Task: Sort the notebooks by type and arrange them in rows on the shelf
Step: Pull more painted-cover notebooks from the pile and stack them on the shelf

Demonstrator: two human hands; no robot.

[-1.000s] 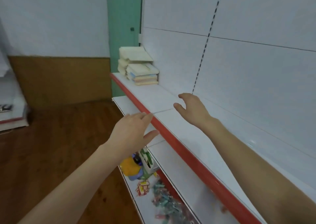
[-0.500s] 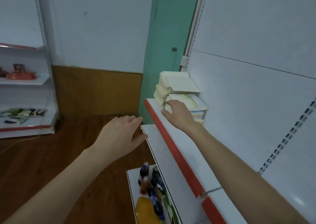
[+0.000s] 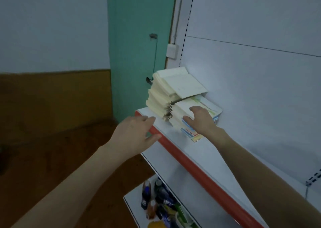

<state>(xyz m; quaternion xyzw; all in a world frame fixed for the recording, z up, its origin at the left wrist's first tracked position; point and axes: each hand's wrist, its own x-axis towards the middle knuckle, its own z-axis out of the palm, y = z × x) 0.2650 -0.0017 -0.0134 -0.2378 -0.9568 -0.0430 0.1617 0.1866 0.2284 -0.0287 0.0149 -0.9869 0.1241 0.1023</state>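
- Shelf (image 3: 199,151) used as reference: white board, red front strip (image 3: 182,158), white back panel (image 3: 251,88) rising behind it.
- Cream notebook stack (image 3: 166,92) sat at the shelf's far end, near the back panel. It was tall and uneven, with its top books slid toward the panel.
- Coloured notebook stack (image 3: 182,108) lay on the shelf touching the near side of the cream stack. It was lower, with a spiral binding facing the cream stack and its bottom covers fanned out toward the near end of the shelf.
- Right hand (image 3: 201,121) lay palm down on top of the coloured notebook stack, over the shelf. Fingers were spread and only lightly bent on the top cover, thumb out toward the shelf front. No curl round any book was visible.
- Left hand (image 3: 133,133) was at the shelf's front edge near its far corner. It was flat with fingers straight and together, thumb splayed, and held nothing. Fingertips reached just over the red front strip; contact unclear.
- Bottles (image 3: 151,198) stood on a lower board below the shelf; labels blurred.
- Green door (image 3: 139,36) stood beyond the shelf's far end, with a wooden floor (image 3: 52,158) out in front of the shelf.
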